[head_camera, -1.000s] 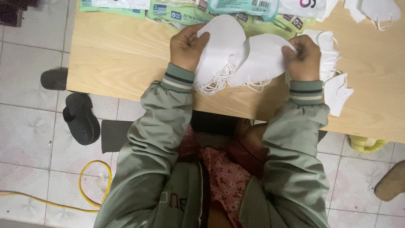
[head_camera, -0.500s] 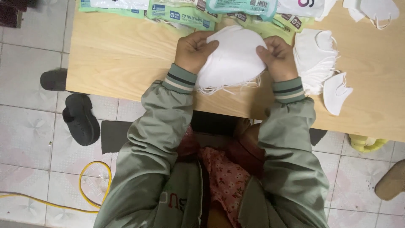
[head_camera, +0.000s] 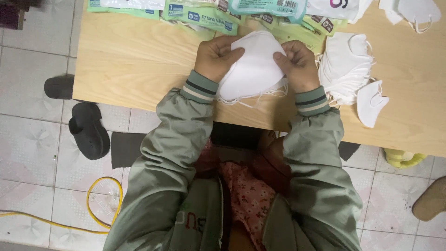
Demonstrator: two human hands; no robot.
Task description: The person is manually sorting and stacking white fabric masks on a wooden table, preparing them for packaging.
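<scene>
Both my hands hold one stack of white folded face masks (head_camera: 254, 65) over the near edge of a wooden table (head_camera: 134, 60). My left hand (head_camera: 216, 56) grips the stack's left side, and my right hand (head_camera: 297, 62) pinches its right side. Thin white ear loops hang from the bottom of the stack. A second pile of white masks (head_camera: 346, 65) lies on the table just right of my right hand, with a single mask (head_camera: 371, 103) beside it.
Green and clear flat packets (head_camera: 204, 11) lie along the table's far edge, with more white masks (head_camera: 416, 11) at the far right. Dark slippers (head_camera: 88, 130) and a yellow cable (head_camera: 100, 204) lie on the tiled floor at left.
My hands came together from holding two spread stacks into one stack, squeezing it tighter. The right-hand pile stays on the table.
</scene>
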